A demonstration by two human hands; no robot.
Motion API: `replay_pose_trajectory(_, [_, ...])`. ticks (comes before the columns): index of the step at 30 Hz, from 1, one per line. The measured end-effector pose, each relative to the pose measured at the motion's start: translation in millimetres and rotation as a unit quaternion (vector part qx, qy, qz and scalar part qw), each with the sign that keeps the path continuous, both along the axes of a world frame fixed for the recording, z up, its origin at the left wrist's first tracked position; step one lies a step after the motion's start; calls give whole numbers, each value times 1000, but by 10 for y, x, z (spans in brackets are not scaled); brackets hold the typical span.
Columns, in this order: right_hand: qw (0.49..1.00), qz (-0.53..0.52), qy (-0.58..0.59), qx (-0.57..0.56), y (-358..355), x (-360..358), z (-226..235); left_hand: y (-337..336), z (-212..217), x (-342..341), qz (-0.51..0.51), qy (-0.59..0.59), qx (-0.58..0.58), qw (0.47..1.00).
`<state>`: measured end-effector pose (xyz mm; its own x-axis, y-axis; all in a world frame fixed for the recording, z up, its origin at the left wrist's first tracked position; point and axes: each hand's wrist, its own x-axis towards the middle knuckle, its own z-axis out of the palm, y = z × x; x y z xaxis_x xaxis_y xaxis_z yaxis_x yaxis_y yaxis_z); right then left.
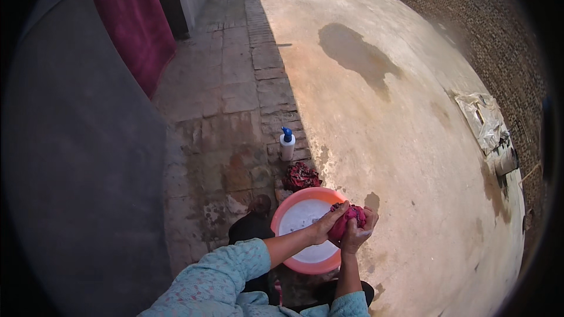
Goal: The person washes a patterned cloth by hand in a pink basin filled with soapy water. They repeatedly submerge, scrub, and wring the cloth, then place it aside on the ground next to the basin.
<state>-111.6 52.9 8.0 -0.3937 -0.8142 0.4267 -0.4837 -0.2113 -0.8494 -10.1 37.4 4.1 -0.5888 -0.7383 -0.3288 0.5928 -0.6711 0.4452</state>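
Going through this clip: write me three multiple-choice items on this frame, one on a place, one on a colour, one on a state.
1. Where does the pump bottle stand?
A. inside the basin
B. on the paving beyond the basin
C. in a hand

2. What colour is the basin?
A. blue
B. green
C. pinkish orange

3. How is the dark red cloth held?
A. bunched between both hands
B. spread flat on the ground
C. hung on the wall

B: it stands on the bricks past the crumpled red cloth.
C: its rim shows it.
A: left hand and right hand clasp it over the basin.
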Motion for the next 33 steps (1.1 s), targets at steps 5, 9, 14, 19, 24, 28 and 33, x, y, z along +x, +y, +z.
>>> replay_pose_trajectory(5, [957, 108, 238, -126, 460, 401, 145, -162, -112, 153, 24, 18, -86, 996])
replay_pose_trajectory(9, [990, 114, 77, -40, 100, 169, 46, -8, -398, 175, 59, 71, -85, 992])
replay_pose_trajectory(14, [891, 81, -420, 153, -142, -223, -371, 72, -20, -43, 142, -272, -197, 931])
replay_pose_trajectory(19, [991, 120, 61, -12, 323, 323, 166, -225, -234, 75, 249, -262, -217, 907])
replay_pose_trajectory(24, [978, 131, 162, -17, 136, 144, -47, 69, -304, 80, 141, -32, -48, 988])
replay_pose_trajectory(28, [935, 114, -323, 90, -139, -128, -254, 70, 76, 6, 99, -174, -53, 978])
replay_pose_trajectory(33, [979, 174, -88, 55, 256, 294, 280, -171, -91, 223, 178, -241, -166, 940])
